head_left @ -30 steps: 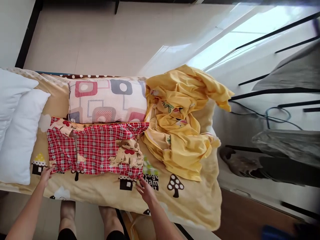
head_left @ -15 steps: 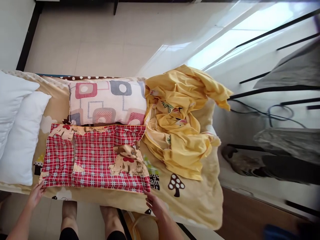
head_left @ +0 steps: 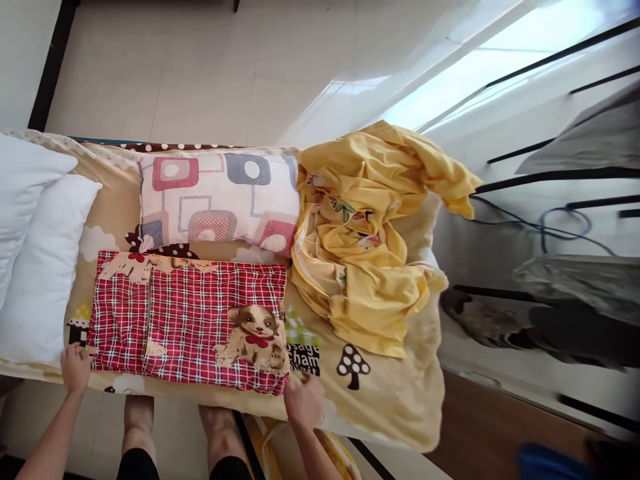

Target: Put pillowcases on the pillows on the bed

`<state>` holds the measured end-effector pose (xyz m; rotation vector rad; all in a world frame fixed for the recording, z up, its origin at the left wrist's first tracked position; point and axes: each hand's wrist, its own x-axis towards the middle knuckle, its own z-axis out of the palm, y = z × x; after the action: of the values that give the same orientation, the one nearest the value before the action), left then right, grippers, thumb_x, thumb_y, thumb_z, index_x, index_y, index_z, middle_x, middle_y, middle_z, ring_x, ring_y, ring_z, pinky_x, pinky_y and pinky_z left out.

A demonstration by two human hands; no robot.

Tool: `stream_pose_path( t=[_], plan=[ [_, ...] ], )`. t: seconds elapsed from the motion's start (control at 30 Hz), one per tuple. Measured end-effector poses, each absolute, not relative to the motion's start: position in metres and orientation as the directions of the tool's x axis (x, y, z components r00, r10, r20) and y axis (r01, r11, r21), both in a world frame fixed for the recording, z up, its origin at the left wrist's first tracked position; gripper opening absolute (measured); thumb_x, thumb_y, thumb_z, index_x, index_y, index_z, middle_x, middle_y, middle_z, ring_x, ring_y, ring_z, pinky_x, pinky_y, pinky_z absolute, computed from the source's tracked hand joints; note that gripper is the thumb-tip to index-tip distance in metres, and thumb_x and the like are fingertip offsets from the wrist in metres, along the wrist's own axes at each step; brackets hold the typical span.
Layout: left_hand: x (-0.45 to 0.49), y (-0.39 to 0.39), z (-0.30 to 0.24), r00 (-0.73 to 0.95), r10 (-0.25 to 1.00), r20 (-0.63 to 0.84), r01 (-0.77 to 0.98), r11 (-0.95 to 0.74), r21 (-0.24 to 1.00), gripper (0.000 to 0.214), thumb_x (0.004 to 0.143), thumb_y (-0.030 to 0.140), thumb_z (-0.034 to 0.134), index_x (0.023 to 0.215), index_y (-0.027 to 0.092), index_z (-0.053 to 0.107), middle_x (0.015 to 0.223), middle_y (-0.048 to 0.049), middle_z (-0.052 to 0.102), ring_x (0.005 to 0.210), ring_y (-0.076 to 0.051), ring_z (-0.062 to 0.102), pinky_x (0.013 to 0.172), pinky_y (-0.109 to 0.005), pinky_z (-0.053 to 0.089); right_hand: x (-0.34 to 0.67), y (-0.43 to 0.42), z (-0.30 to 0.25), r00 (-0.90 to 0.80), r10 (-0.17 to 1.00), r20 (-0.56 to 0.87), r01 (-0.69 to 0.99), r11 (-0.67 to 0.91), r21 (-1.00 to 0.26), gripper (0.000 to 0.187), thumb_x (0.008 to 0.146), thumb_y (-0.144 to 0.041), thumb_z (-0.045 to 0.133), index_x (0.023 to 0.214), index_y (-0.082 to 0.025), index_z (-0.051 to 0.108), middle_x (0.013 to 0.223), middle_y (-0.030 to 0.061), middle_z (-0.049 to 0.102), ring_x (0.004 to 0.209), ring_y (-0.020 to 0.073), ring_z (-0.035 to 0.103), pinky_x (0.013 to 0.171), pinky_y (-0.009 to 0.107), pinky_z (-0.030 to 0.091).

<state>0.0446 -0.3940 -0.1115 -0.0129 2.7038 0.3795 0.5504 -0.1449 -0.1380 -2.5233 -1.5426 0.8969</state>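
A red plaid pillowcase (head_left: 190, 320) with a printed puppy lies flat on the bed, a slit running down its left part. At its near left corner is my left hand (head_left: 76, 368), fingers curled in against the cloth edge. My right hand (head_left: 304, 400) is closed at the near right corner, pinching the cloth there; its fingertips are partly hidden. Just beyond the pillowcase lies a pillow (head_left: 215, 200) with pink and grey squares. Crumpled yellow cloth (head_left: 370, 267) is heaped to the right of both.
White pillows (head_left: 45, 267) are stacked at the bed's left end. The beige bedsheet (head_left: 390, 407) bears mushroom and cloud prints. My legs (head_left: 139, 420) stand against the near bed edge. A dark metal rack (head_left: 550, 177) with hanging clothes is on the right.
The pillowcase has shifted slightly toward me, leaving a gap below the patterned pillow, and lies flatter. Both hands have moved a little, the left one upward and the fingers of both curling more.
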Motion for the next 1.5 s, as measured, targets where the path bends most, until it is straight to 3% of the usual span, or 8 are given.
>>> stream_pose_path(
  t=[0.13, 0.23, 0.33, 0.43, 0.77, 0.93, 1.1, 1.5],
  plan=[
    [0.055, -0.329, -0.125, -0.793, 0.486, -0.366, 0.358, 0.859, 0.365, 0.033, 0.083, 0.027, 0.045, 0.106, 0.014, 0.065, 0.117, -0.0194, 0.065, 0.125, -0.035, 0.055, 0.111, -0.052, 0.041, 0.472, -0.104, -0.161, 0.167, 0.941, -0.295, 0.860, -0.286, -0.423, 0.038, 0.080, -0.045, 0.035, 0.096, -0.022, 0.060, 0.101, 0.0203, 0.063, 0.106, 0.0392, 0.059, 0.090, 0.060, 0.047],
    [0.062, -0.267, -0.146, -0.632, 0.695, -0.344, 0.561, 0.716, 0.417, 0.048, 0.092, 0.036, 0.041, 0.134, 0.018, 0.056, 0.145, -0.0129, 0.053, 0.140, -0.026, 0.044, 0.119, -0.043, 0.034, 0.391, -0.088, -0.178, -0.122, 0.949, -0.291, 0.846, -0.054, -0.530, 0.046, 0.088, -0.042, 0.038, 0.118, -0.016, 0.062, 0.123, 0.0165, 0.064, 0.120, 0.0311, 0.056, 0.104, 0.053, 0.043],
    [0.064, -0.205, -0.171, -0.504, 0.829, -0.243, 0.750, 0.560, 0.353, 0.060, 0.099, 0.043, 0.033, 0.152, 0.016, 0.035, 0.160, -0.0124, 0.033, 0.151, -0.025, 0.025, 0.124, -0.046, 0.024, 0.313, -0.080, -0.190, -0.440, 0.857, -0.269, 0.784, 0.220, -0.581, 0.056, 0.098, -0.039, 0.034, 0.149, -0.018, 0.040, 0.153, 0.0105, 0.044, 0.142, 0.0239, 0.039, 0.117, 0.050, 0.031],
    [0.064, -0.157, -0.199, -0.355, 0.909, -0.221, 0.863, 0.409, 0.296, 0.062, 0.101, 0.047, 0.028, 0.155, 0.017, 0.029, 0.162, -0.0121, 0.029, 0.152, -0.026, 0.020, 0.124, -0.050, 0.018, 0.262, -0.076, -0.207, -0.656, 0.716, -0.241, 0.699, 0.455, -0.552, 0.059, 0.103, -0.039, 0.024, 0.157, -0.017, 0.020, 0.163, 0.0074, 0.025, 0.151, 0.0201, 0.021, 0.121, 0.048, 0.023],
    [0.076, -0.135, -0.258, -0.311, 0.945, -0.101, 0.908, 0.327, 0.263, 0.060, 0.096, 0.045, 0.043, 0.151, 0.024, 0.039, 0.159, -0.0097, 0.035, 0.149, -0.026, 0.030, 0.123, -0.047, 0.000, 0.252, -0.079, -0.251, -0.694, 0.701, -0.162, 0.672, 0.552, -0.494, 0.061, 0.104, -0.039, 0.031, 0.159, -0.021, 0.011, 0.163, 0.0048, 0.025, 0.152, 0.0155, 0.015, 0.125, 0.041, 0.012],
    [0.076, -0.140, -0.264, -0.337, 0.934, -0.115, 0.897, 0.356, 0.261, 0.058, 0.094, 0.046, 0.043, 0.147, 0.023, 0.048, 0.154, -0.0098, 0.043, 0.146, -0.028, 0.035, 0.122, -0.046, 0.003, 0.316, -0.050, -0.258, -0.634, 0.730, -0.257, 0.752, 0.504, -0.426, 0.060, 0.101, -0.043, 0.037, 0.157, -0.027, 0.023, 0.161, 0.0066, 0.031, 0.151, 0.0225, 0.022, 0.123, 0.050, 0.015],
    [0.076, -0.145, -0.270, -0.325, 0.944, -0.060, 0.911, 0.330, 0.248, 0.055, 0.093, 0.044, 0.044, 0.144, 0.024, 0.052, 0.145, -0.0103, 0.055, 0.140, -0.029, 0.044, 0.122, -0.046, 0.004, 0.452, 0.000, -0.279, -0.352, 0.912, -0.211, 0.929, 0.314, -0.194, 0.062, 0.100, -0.043, 0.032, 0.155, -0.015, 0.029, 0.160, 0.0175, 0.031, 0.149, 0.0287, 0.027, 0.119, 0.056, 0.022],
    [0.073, -0.151, -0.276, -0.395, 0.908, -0.142, 0.873, 0.419, 0.250, 0.059, 0.090, 0.053, 0.043, 0.138, 0.021, 0.058, 0.141, -0.0147, 0.058, 0.139, -0.035, 0.043, 0.121, -0.052, 0.004, 0.513, 0.011, -0.304, -0.340, 0.937, -0.081, 0.929, 0.321, -0.186, 0.066, 0.096, -0.041, 0.028, 0.147, -0.002, 0.039, 0.149, 0.0244, 0.045, 0.143, 0.0325, 0.037, 0.116, 0.056, 0.026]
  ],
)
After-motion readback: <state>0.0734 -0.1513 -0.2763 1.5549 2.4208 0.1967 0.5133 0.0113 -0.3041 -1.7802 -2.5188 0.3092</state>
